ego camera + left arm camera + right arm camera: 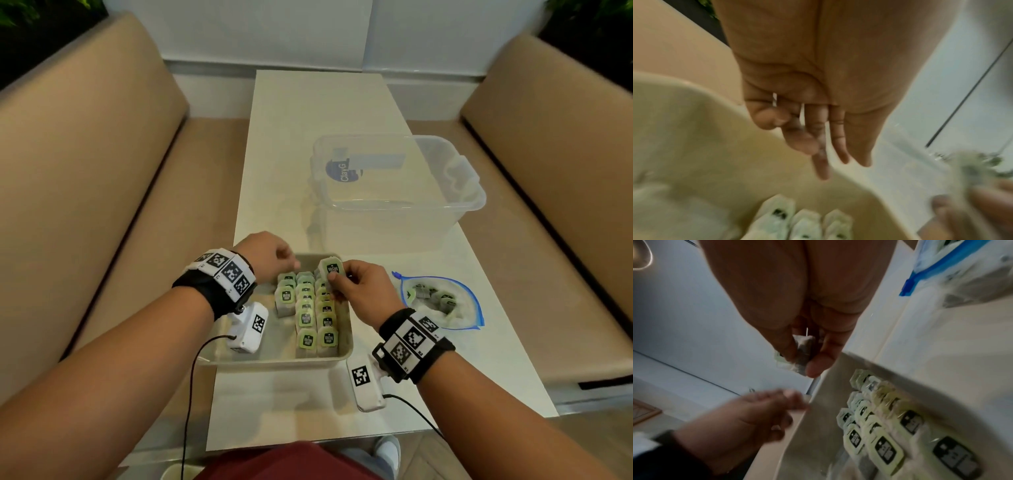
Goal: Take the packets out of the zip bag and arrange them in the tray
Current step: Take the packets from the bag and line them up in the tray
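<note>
While my right hand pinches one packet between thumb and fingers, I hold it just over the far end of the tray, at about 12 o'clock from the rows of packets standing there. My left hand sits at the tray's far left corner, at about 10 o'clock, with loose fingers and nothing in them. To do this step well, I think I should put the packet down upright at the back of the right row, label facing me like the others, and let go softly so it does not knock its neighbors over. My left hand could steady the row. The zip bag lies open on the table at 3 o'clock from the tray, and it has more packets inside. Only my head view shows the clear tub far off at 1 o'clock. My right wrist view shows the gray underside of the packet in my pinch. My left wrist view shows my loose fingers hold nothing.
</note>
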The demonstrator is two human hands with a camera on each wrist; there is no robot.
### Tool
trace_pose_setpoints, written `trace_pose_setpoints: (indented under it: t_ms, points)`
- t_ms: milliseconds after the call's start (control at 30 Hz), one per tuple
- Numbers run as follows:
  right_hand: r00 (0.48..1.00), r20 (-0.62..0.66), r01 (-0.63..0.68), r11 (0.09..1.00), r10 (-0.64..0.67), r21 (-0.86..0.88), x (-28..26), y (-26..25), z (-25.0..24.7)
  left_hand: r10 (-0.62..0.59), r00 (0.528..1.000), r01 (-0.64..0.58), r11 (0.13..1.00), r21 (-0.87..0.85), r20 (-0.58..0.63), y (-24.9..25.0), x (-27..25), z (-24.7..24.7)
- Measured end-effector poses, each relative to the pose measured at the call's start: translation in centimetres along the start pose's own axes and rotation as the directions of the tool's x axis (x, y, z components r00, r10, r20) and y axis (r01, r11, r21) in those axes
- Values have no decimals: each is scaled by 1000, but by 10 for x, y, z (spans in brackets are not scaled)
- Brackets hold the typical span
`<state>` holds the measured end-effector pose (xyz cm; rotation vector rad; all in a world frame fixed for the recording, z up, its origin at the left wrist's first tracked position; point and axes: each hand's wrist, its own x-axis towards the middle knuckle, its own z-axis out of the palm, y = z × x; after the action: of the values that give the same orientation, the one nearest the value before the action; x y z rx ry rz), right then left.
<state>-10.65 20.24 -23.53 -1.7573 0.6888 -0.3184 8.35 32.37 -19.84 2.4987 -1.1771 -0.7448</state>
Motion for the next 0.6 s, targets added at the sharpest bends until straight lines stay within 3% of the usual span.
trace_pose_setpoints:
  t_ms: [100, 200, 400, 600]
  points:
    - [999, 44, 24, 1000, -23, -9, 4, -6, 9, 191, 979, -199, 970, -138, -69, 21, -21, -15]
    - [994, 96, 48, 999, -48, 4, 5, -14, 18, 249, 964, -251, 968, -21, -89, 33, -29, -16]
    - [991, 133, 24, 999, -19, -30, 4, -13, 26, 257, 960, -245, 963, 112, -110, 36, -31, -24]
    - [997, 69, 58, 969, -43, -241, 2, -10, 16, 128, 991, -116, 969, 216, -41, 22, -23, -18]
